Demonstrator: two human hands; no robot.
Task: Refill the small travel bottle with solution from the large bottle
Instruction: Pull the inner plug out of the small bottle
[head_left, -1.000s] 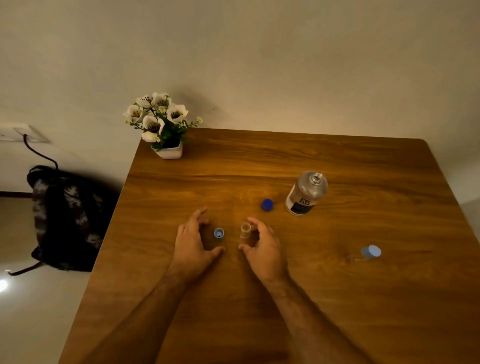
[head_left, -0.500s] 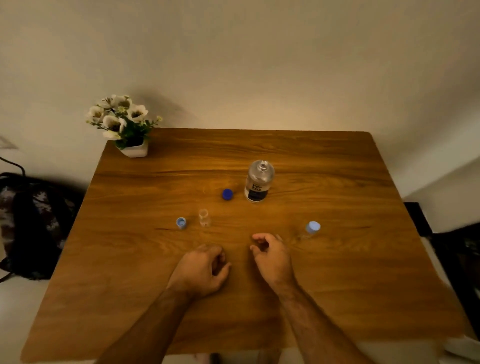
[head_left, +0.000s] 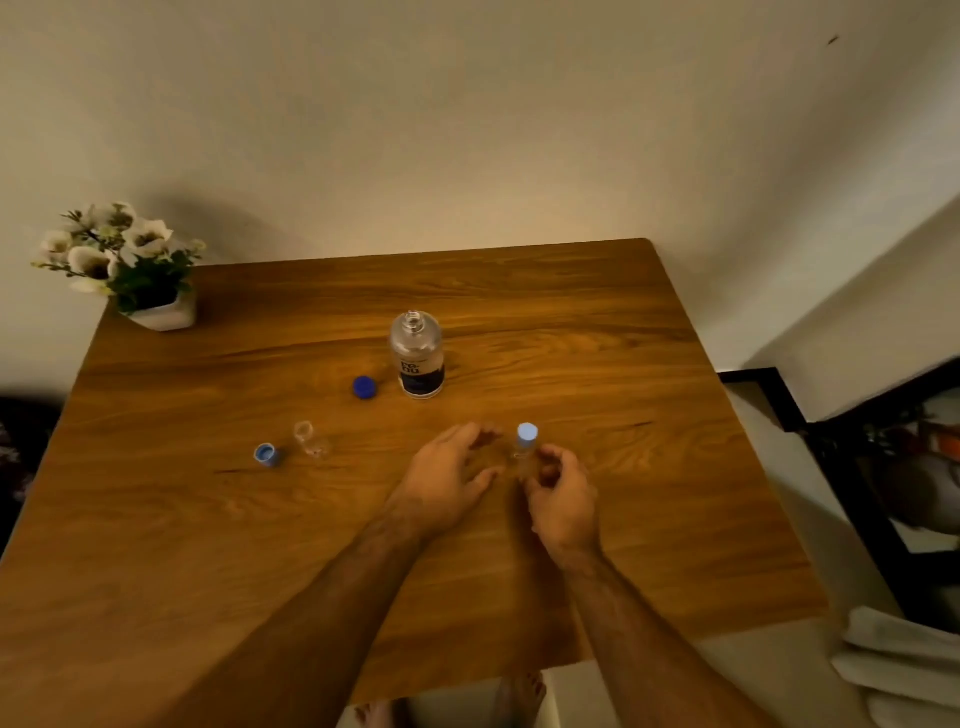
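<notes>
With the large bottle (head_left: 417, 356) and one small bottle (head_left: 310, 441) uncapped and nothing visibly poured, we reach a capped bottle (head_left: 524, 451), left hand (head_left: 447, 478) spread, right hand (head_left: 561, 493) curling beside it, contact unclear.

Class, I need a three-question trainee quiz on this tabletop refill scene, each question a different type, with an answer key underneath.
1. True or false: the large bottle has its cap on.
2. Which thing are both hands closest to? A) the capped small bottle B) the flower pot C) the dark blue cap
3. Fill in: the light blue cap lies beside the open small ____.

Key: 1 false; 2 A; 3 bottle. Whether the right hand has a grip on the capped bottle is unclear; the left hand holds nothing.
</notes>
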